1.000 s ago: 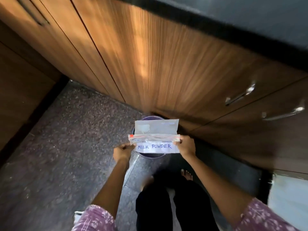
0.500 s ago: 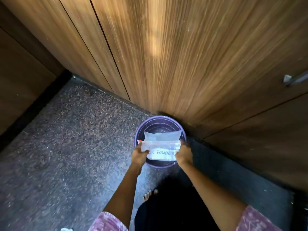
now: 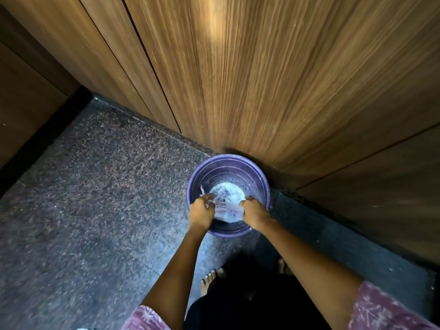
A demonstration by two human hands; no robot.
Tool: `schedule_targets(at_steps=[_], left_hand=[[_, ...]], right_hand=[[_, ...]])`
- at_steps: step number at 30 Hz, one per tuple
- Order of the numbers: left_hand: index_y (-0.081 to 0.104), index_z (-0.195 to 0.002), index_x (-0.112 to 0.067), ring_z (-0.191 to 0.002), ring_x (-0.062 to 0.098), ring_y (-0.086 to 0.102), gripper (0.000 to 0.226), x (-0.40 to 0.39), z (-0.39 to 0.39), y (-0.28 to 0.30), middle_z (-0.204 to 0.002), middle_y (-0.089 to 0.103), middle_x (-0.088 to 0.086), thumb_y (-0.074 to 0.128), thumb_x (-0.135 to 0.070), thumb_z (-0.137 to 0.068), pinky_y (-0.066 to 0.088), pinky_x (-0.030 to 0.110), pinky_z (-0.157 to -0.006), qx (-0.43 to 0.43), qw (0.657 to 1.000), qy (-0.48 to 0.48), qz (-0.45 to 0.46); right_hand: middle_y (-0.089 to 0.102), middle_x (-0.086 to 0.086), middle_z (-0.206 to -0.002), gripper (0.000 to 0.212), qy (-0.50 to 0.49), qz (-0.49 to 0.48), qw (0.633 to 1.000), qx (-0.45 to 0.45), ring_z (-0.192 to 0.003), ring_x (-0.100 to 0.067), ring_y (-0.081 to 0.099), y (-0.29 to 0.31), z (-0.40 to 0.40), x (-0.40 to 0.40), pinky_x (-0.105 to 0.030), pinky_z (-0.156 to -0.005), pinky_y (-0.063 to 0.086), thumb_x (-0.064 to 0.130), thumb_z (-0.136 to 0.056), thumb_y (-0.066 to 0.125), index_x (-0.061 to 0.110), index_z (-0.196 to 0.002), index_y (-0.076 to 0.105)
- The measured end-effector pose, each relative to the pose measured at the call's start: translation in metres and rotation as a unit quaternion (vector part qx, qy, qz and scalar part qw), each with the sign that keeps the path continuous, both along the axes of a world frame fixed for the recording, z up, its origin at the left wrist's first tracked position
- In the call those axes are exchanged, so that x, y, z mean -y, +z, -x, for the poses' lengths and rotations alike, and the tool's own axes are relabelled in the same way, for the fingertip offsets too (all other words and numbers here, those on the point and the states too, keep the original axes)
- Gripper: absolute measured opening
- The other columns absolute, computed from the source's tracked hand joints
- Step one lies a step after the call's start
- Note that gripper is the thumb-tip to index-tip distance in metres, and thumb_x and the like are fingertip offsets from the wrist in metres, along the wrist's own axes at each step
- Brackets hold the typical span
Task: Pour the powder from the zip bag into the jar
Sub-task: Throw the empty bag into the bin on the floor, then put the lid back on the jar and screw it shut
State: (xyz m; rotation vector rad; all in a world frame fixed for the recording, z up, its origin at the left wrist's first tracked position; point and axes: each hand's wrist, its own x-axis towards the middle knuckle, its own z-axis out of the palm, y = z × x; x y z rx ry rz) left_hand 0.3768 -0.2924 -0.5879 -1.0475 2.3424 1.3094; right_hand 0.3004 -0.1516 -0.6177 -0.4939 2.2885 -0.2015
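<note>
Both hands down in the lower middle of the frame: left hand (image 3: 202, 211) and right hand (image 3: 253, 211) each pinched on an end of the zip bag (image 3: 226, 209), long axis left to right between them, equally near. Held over the near half of the purple bucket (image 3: 228, 160), pale residue at its bottom; no jar in view. Around that, wooden cabinet doors (image 3: 262, 79) across the top, speckled stone floor (image 3: 95, 198) at left, bare toes (image 3: 210, 277) below.
</note>
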Motion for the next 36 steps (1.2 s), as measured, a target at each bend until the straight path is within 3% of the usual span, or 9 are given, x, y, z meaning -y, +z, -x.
schedule_targets(at_steps=[2, 6, 10, 14, 19, 24, 29, 32, 36], left_hand=[[0.064, -0.117, -0.006, -0.108, 0.032, 0.060, 0.029, -0.004, -0.003, 0.039, -0.120, 0.065, 0.017, 0.048, -0.004, -0.093, 0.044, 0.028, -0.080, -0.006, 0.998, 0.059, -0.024], [0.065, -0.111, -0.002, -0.107, 0.032, 0.061, 0.022, -0.020, 0.002, 0.149, -0.115, 0.067, 0.019, 0.055, -0.006, -0.093, 0.044, 0.032, -0.087, -0.048, 0.995, 0.079, -0.045], [0.069, -0.103, -0.003, -0.098, 0.032, 0.065, 0.018, -0.040, 0.011, 0.295, -0.102, 0.072, 0.018, 0.057, -0.008, -0.092, 0.047, 0.034, -0.085, -0.138, 0.987, 0.081, -0.033], [0.071, -0.100, -0.007, -0.092, 0.017, 0.064, 0.017, -0.066, 0.013, 0.441, -0.095, 0.070, 0.000, 0.057, -0.004, -0.090, 0.043, 0.009, -0.075, -0.251, 0.965, 0.039, -0.061], [0.071, -0.098, -0.011, -0.081, 0.000, 0.061, 0.016, -0.092, 0.025, 0.568, -0.095, 0.070, -0.007, 0.058, -0.007, -0.090, 0.040, 0.005, -0.071, -0.362, 0.930, -0.042, -0.040], [0.070, -0.097, -0.009, -0.074, 0.005, 0.058, 0.014, -0.137, 0.058, 0.628, -0.093, 0.070, -0.002, 0.058, -0.008, -0.090, 0.042, 0.014, -0.068, -0.415, 0.902, -0.093, -0.074], [0.070, -0.099, -0.009, -0.078, -0.004, 0.059, 0.015, -0.194, 0.105, 0.648, -0.092, 0.069, -0.004, 0.059, -0.011, -0.090, 0.040, 0.002, -0.067, -0.422, 0.894, -0.114, -0.095], [0.070, -0.100, -0.012, -0.082, -0.001, 0.059, 0.014, -0.227, 0.135, 0.651, -0.093, 0.069, -0.006, 0.059, -0.013, -0.090, 0.040, 0.001, -0.069, -0.420, 0.895, -0.107, -0.107], [0.067, -0.100, -0.015, -0.088, 0.008, 0.061, 0.013, -0.265, 0.174, 0.648, -0.097, 0.069, -0.003, 0.060, -0.013, -0.090, 0.042, 0.009, -0.075, -0.409, 0.902, -0.080, -0.110]], right_hand=[[0.056, -0.020, -0.128, 0.033, -0.057, 0.046, 0.997, -0.010, -0.116, -0.036, 0.054, 0.037, -0.003, -0.005, -0.041, -0.100, 0.044, 0.003, -0.089, 0.050, 0.003, -0.121, 0.058], [0.066, -0.020, -0.115, 0.029, -0.175, 0.128, 0.975, -0.039, -0.110, -0.034, 0.059, 0.146, -0.010, -0.009, -0.038, -0.094, 0.046, 0.003, -0.089, 0.049, 0.002, -0.113, 0.064], [0.070, -0.020, -0.103, 0.022, -0.248, 0.221, 0.939, -0.085, -0.100, -0.035, 0.063, 0.294, -0.015, -0.012, -0.041, -0.087, 0.050, 0.005, -0.088, 0.051, 0.003, -0.101, 0.068], [0.074, -0.012, -0.090, 0.026, -0.276, 0.311, 0.901, -0.120, -0.085, -0.028, 0.068, 0.441, -0.022, -0.028, -0.041, -0.083, 0.053, 0.006, -0.086, 0.053, 0.013, -0.106, 0.066], [0.073, -0.005, -0.088, 0.021, -0.339, 0.394, 0.831, -0.198, -0.082, -0.019, 0.069, 0.578, -0.023, -0.069, -0.043, -0.083, 0.056, 0.011, -0.085, 0.060, 0.016, -0.104, 0.068], [0.072, -0.002, -0.085, 0.016, -0.402, 0.429, 0.760, -0.278, -0.081, -0.014, 0.070, 0.646, -0.006, -0.131, -0.042, -0.083, 0.056, 0.012, -0.086, 0.060, 0.017, -0.100, 0.066], [0.071, 0.001, -0.082, 0.009, -0.455, 0.416, 0.712, -0.335, -0.080, -0.013, 0.069, 0.676, 0.030, -0.202, -0.043, -0.081, 0.057, 0.013, -0.085, 0.063, 0.022, -0.087, 0.062], [0.071, 0.003, -0.080, 0.009, -0.480, 0.405, 0.696, -0.348, -0.078, -0.014, 0.069, 0.680, 0.056, -0.247, -0.042, -0.082, 0.056, 0.010, -0.084, 0.062, 0.019, -0.089, 0.063], [0.070, 0.002, -0.081, 0.012, -0.486, 0.389, 0.699, -0.351, -0.077, -0.015, 0.069, 0.679, 0.090, -0.302, -0.042, -0.082, 0.056, 0.009, -0.085, 0.061, 0.021, -0.088, 0.062]])
